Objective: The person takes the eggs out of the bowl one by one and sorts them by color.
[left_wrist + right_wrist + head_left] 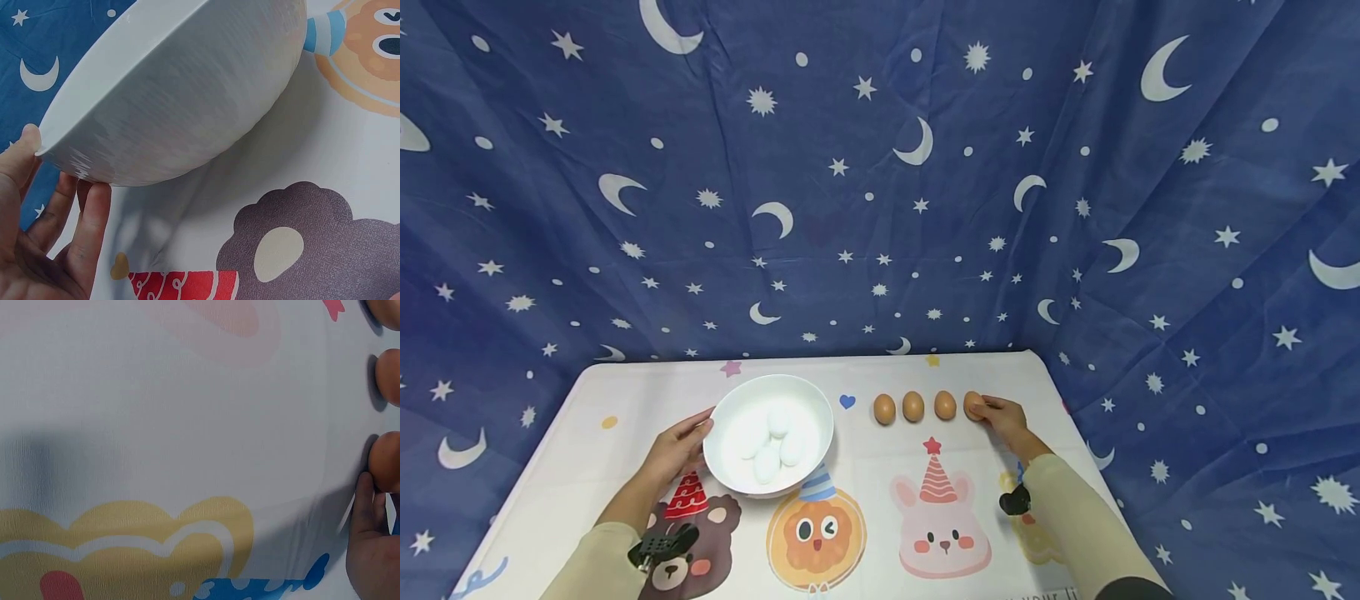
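Note:
A white bowl (pixel 737 412) stands on the left half of the table, with several white eggs (pixel 767 463) lying together at its bottom. My left hand (pixel 672 452) grips the bowl's left side; in the left wrist view the thumb is at the rim and the other fingers reach under the outer wall (pixel 187 119). To the right, several brown eggs lie in a row near the back of the table. My right hand (pixel 1007 421) pinches the rightmost brown egg (pixel 972 405). The right wrist view shows fingers (pixel 362 509) against that egg's near side.
The other brown eggs (pixel 913 406) extend leftward from my right hand toward the bowl. A white tablecloth (pixel 865 454) printed with cartoon animals covers the table. Behind its back edge hangs a dark blue curtain (pixel 820 292) with moons and stars.

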Motion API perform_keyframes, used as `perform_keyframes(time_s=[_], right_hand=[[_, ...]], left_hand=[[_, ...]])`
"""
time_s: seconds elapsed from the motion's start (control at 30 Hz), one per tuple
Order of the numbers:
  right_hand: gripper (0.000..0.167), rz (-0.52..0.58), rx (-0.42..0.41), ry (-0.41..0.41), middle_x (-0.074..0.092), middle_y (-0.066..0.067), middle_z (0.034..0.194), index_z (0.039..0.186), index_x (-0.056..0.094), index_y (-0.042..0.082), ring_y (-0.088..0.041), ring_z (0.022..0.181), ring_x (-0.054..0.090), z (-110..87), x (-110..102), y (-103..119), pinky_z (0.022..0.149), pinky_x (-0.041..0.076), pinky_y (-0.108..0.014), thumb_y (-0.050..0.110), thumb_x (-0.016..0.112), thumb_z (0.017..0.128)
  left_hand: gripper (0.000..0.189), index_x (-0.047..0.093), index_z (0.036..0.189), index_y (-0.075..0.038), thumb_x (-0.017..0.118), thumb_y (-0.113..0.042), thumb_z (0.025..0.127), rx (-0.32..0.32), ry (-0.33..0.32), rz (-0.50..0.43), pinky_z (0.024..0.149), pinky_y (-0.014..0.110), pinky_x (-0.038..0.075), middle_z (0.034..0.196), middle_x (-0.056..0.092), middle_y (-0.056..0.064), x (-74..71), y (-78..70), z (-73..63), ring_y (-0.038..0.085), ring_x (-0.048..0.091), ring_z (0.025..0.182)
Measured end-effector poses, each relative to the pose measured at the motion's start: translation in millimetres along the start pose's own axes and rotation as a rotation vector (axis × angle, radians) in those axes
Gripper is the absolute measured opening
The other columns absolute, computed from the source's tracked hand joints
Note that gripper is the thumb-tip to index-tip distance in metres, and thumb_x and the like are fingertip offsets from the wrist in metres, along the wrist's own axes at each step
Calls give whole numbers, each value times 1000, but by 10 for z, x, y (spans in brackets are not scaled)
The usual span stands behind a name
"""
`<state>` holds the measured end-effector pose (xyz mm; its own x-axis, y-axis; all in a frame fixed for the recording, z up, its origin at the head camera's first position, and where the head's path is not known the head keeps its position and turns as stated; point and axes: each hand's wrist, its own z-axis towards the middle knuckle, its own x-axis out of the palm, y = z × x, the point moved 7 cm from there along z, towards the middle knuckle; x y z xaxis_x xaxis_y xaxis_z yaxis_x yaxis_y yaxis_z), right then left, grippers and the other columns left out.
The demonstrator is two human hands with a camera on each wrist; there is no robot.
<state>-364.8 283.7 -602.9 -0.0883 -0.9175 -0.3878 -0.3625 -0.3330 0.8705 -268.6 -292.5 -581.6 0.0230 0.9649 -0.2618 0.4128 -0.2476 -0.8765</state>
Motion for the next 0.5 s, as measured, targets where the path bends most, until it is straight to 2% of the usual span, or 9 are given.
perform_keyframes(time_s=[0.2, 0.37, 0.47, 0.5], right_hand=[[58, 7, -1, 15, 52, -28, 139, 135, 54, -8, -35, 126, 55, -4, -21, 13, 102, 52, -36, 20, 74, 89], [66, 0, -12, 32, 55, -27, 136, 132, 57, -8, -32, 120, 59, -1, -49, 21, 98, 55, -34, 29, 80, 83], [62, 17, 6, 34, 54, -27, 138, 134, 55, -7, -31, 121, 59, 6, -51, 12, 100, 53, -34, 26, 76, 88], [60, 32, 21, 41, 51, -27, 141, 138, 51, -7, -33, 125, 56, 7, -43, 2, 104, 50, -36, 24, 72, 91]], left_hand=[[68, 32, 154, -14, 50, -50, 100, 7, -8, 12, 83, 29, 60, 156, 31, 23, 5, -5, -4, 31, 61, 121], [67, 32, 154, -14, 50, -49, 100, 9, -14, 7, 83, 29, 61, 155, 32, 23, 3, 3, 10, 31, 61, 121], [67, 32, 154, -14, 50, -50, 100, 11, -13, 8, 83, 29, 61, 155, 32, 23, 2, 3, 12, 30, 61, 120], [68, 32, 154, -14, 50, -50, 100, 13, -12, 8, 83, 29, 60, 156, 32, 23, 2, 1, 12, 31, 61, 121]])
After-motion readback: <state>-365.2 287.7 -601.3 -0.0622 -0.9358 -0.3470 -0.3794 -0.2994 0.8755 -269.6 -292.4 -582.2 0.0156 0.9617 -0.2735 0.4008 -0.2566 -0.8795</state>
